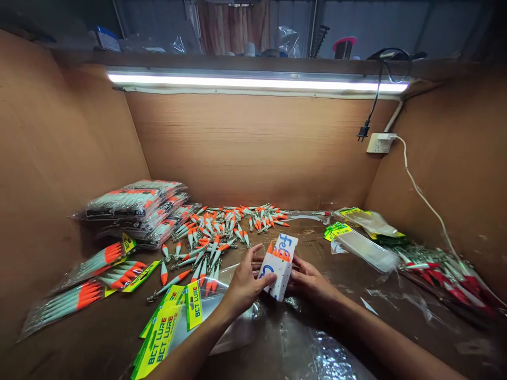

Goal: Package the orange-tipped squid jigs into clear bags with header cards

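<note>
Both my hands hold a small white foam block (277,272) with blue lettering, just above the brown table. Orange lure tips (277,253) stick out of its top. My left hand (243,282) grips the block's left side, with the thumb across its front. On the right side, my right hand (311,282) has its fingers closed round the block. Just beyond the block lies a loose pile of white and orange squid lures (222,227). Empty clear bags with yellow-green "BCT LURE" header cards (170,324) lie under my left forearm.
Stacked packs of bagged lures (138,208) sit at the back left. Filled bags (91,279) lie along the left wall. At the right are clear bags (364,245) and red and white lures (447,274). Cardboard walls enclose three sides, with a lamp (257,83), socket (379,142) and cable above.
</note>
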Tool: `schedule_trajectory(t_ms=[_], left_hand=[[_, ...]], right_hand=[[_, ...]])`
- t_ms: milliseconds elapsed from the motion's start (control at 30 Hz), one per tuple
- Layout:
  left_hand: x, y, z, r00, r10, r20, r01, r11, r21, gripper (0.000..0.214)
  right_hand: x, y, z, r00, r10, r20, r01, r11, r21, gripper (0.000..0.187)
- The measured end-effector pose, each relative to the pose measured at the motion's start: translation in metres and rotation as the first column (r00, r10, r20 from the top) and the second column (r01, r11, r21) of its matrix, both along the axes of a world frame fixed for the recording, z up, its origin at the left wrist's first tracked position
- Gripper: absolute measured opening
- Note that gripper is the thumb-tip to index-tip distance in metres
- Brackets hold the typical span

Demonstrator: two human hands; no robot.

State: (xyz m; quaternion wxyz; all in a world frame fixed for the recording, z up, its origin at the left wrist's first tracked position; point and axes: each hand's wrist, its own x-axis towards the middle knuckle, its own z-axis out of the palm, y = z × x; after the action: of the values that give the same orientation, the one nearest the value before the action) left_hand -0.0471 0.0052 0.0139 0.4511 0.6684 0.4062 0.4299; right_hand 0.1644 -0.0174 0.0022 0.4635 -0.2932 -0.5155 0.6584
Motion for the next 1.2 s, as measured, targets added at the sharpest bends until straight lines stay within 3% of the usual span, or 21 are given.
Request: schedule_trajectory(t_ms=[167,267,333,400,500,667,767,833,967,1067,1133,1200], left_hand=[[0.001,-0.003,0.002,0.997,0.059,-0.041,-0.057,0.997,0.045,0.089],[0.002,-0.007,0.005,0.992,0.094,-0.085,-0.086,0.992,0.09,0.084],[0.002,-0.007,0.005,0.992,0.089,-0.092,-0.083,0.994,0.074,0.079],[0.003,-0.006,0.004,0.999,0.016,-0.051,-0.016,1.0,0.005,0.065],[0.004,-0.005,0.004,0.991,-0.116,0.061,0.123,0.985,-0.118,0.049],[0.004,-0.01,0.014,0.968,-0.131,0.216,0.192,0.937,-0.292,0.053],[-0.002,-0.012,0.019,0.938,-0.148,0.314,0.276,0.866,-0.417,0.052],[-0.006,-0.011,0.018,0.938,-0.122,0.325,0.269,0.848,-0.456,0.049],[-0.006,-0.009,0.011,0.954,-0.041,0.296,0.187,0.854,-0.486,0.045],[0.001,-0.014,0.01,0.96,-0.007,0.279,0.138,0.881,-0.452,0.043],[0.005,-0.017,0.014,0.971,-0.03,0.238,0.122,0.915,-0.383,0.044],[0.002,-0.016,0.022,0.985,-0.128,0.12,0.156,0.95,-0.27,0.044]], right_hand=[[-0.008,-0.006,0.0,0.998,-0.051,0.028,0.051,0.999,0.008,0.059],[-0.011,-0.008,-0.001,0.969,-0.178,0.17,0.153,0.977,0.15,0.063],[-0.01,-0.009,-0.005,0.925,-0.261,0.276,0.187,0.945,0.267,0.076],[-0.007,-0.008,-0.01,0.89,-0.3,0.344,0.183,0.925,0.334,0.088],[-0.004,-0.008,-0.013,0.849,-0.307,0.43,0.15,0.92,0.361,0.092],[-0.004,-0.011,-0.01,0.813,-0.352,0.464,0.158,0.9,0.406,0.096],[-0.005,-0.014,-0.006,0.837,-0.329,0.438,0.138,0.901,0.412,0.094],[-0.007,-0.016,-0.003,0.868,-0.283,0.408,0.107,0.908,0.405,0.095],[-0.014,-0.02,-0.001,0.877,-0.283,0.389,0.12,0.912,0.393,0.114],[-0.022,-0.022,-0.006,0.788,-0.409,0.461,0.206,0.879,0.429,0.13],[-0.025,-0.024,-0.01,0.722,-0.477,0.502,0.231,0.85,0.474,0.132],[-0.025,-0.026,-0.011,0.692,-0.497,0.524,0.219,0.836,0.504,0.127]])
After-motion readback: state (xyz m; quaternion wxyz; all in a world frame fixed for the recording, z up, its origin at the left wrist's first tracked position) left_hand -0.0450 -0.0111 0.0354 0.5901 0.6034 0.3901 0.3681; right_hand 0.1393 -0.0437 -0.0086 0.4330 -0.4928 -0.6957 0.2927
